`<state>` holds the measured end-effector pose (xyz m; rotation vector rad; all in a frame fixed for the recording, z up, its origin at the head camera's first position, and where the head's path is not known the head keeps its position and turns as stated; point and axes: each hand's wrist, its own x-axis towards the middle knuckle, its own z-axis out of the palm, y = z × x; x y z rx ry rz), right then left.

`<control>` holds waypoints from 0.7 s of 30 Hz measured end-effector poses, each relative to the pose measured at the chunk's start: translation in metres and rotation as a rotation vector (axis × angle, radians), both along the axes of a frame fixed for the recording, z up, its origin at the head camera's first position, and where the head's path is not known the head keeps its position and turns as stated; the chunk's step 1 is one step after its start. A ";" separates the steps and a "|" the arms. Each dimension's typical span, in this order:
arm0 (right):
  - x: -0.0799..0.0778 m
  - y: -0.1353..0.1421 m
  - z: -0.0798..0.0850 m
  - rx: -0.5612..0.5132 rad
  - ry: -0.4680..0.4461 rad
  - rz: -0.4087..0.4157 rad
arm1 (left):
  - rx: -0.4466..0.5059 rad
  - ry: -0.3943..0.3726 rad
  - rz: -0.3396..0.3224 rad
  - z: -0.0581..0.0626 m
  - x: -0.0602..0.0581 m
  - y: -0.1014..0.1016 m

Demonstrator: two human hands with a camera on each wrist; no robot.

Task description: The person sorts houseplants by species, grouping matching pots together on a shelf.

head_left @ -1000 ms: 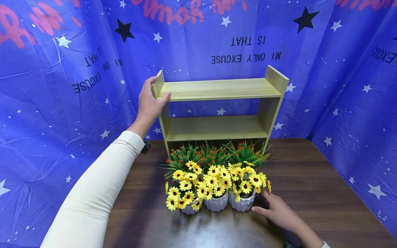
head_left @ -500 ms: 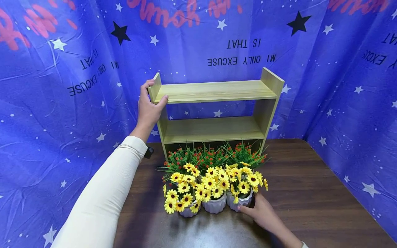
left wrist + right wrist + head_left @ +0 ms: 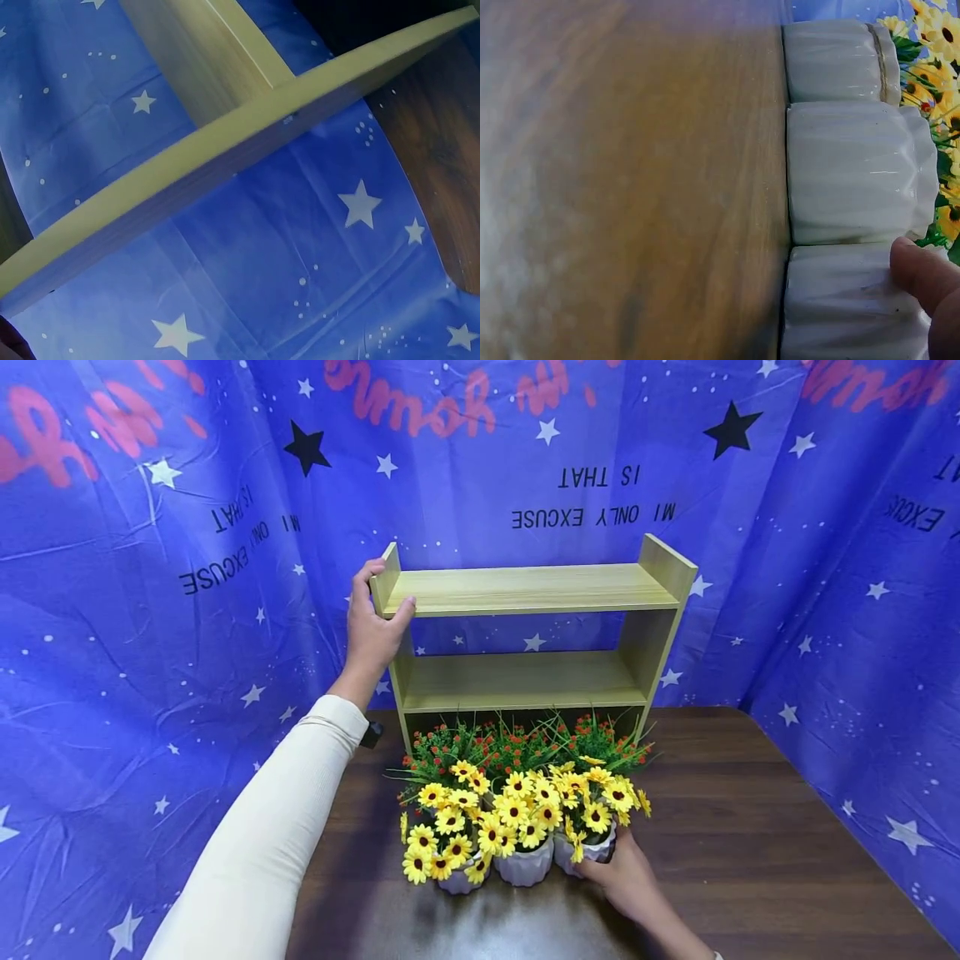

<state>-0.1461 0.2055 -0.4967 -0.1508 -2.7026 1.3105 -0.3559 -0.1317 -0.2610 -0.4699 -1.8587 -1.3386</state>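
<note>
In the head view my left hand (image 3: 371,639) grips the upper left side panel of a pale wooden shelf (image 3: 525,591), thumb over the top board's corner. The left wrist view shows that shelf's panel edge (image 3: 187,154) running diagonally. My right hand (image 3: 628,878) holds the rightmost white flowerpot (image 3: 564,856) with yellow daisies, its fingers behind the pot mostly hidden. Seen from the right wrist, the thumb (image 3: 922,271) presses on the nearest pot (image 3: 840,300). A middle flowerpot (image 3: 525,866) and a left flowerpot (image 3: 463,882) stand in line beside it.
Behind the yellow daisies, a row of green plants with small red flowers (image 3: 517,747) stands in front of the shelf's lowest opening. Everything stands on a dark brown wooden table (image 3: 750,827). A blue star-printed curtain (image 3: 480,460) hangs behind and at both sides.
My right hand has moved left from beside the rightmost flowerpot and taken hold of it. My left hand keeps its grip on the shelf. The head view shifts slightly.
</note>
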 end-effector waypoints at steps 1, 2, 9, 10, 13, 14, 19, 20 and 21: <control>0.000 0.000 0.001 -0.005 0.000 -0.007 | 0.005 0.005 -0.001 0.000 -0.001 0.000; -0.001 0.000 0.001 -0.012 -0.003 -0.016 | 0.009 0.013 -0.002 0.000 -0.001 0.001; 0.006 0.003 0.008 -0.014 0.004 -0.079 | 0.001 0.016 0.004 -0.005 -0.003 -0.002; 0.008 0.003 0.010 -0.014 0.008 -0.085 | 0.001 0.018 0.006 -0.006 -0.003 -0.003; 0.012 0.005 0.019 -0.043 0.048 -0.099 | -0.003 0.041 0.007 -0.007 -0.004 -0.005; 0.013 0.006 0.023 -0.046 0.063 -0.109 | -0.011 0.045 0.007 -0.008 -0.005 -0.005; 0.016 0.014 0.046 -0.129 0.182 -0.131 | -0.032 0.045 -0.021 -0.006 -0.006 -0.004; 0.015 0.016 0.051 -0.144 0.213 -0.127 | -0.027 0.046 -0.032 -0.006 -0.006 -0.003; 0.015 0.017 0.057 -0.162 0.244 -0.121 | -0.022 0.046 -0.040 -0.004 -0.004 -0.001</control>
